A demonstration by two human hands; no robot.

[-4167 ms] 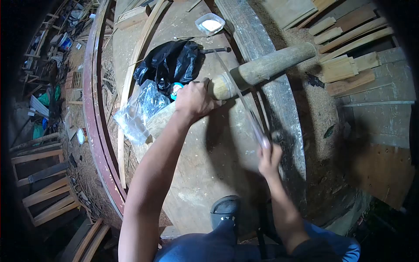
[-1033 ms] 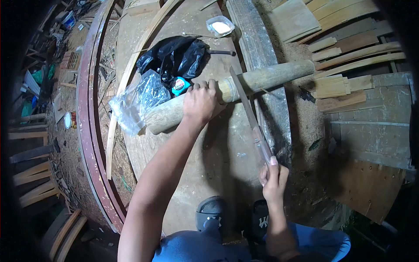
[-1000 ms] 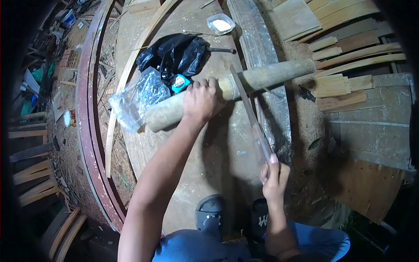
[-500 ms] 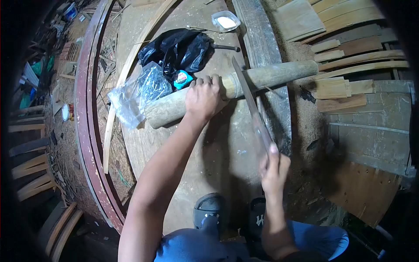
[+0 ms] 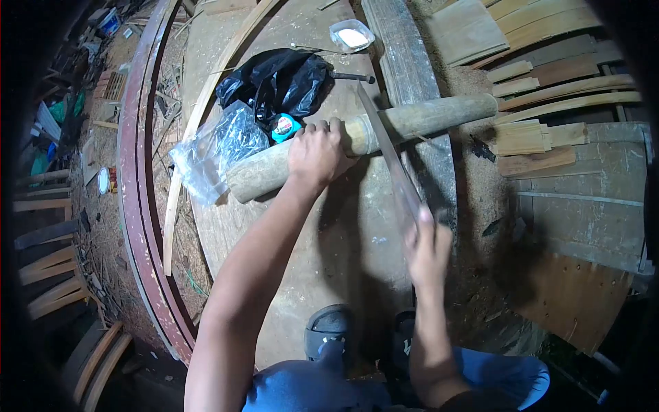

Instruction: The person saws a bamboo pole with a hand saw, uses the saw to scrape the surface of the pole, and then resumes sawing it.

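Observation:
A thick bamboo pole (image 5: 439,118) lies slantwise across the wooden board, its right end raised over a plank. My left hand (image 5: 316,151) is wrapped over the pole and grips it left of a node. In my right hand (image 5: 427,247) is the handle of a handsaw, held closer to my body. The handsaw blade (image 5: 390,152) crosses the pole just right of the node. Whether the teeth have cut in cannot be made out. Behind my left hand sit a turquoise tape measure (image 5: 283,128) and a black plastic bag (image 5: 288,79).
Clear plastic wrapping (image 5: 202,165) touches the pole's left end. A small tub of white material (image 5: 352,36) stands at the far side. A long plank (image 5: 408,55) runs beneath the pole. Cut wood strips (image 5: 525,137) lie right; a curved reddish beam (image 5: 130,151) lies left.
The handsaw and my right hand have moved slightly forward and left, away from my body. My left hand keeps its hold on the bamboo pole.

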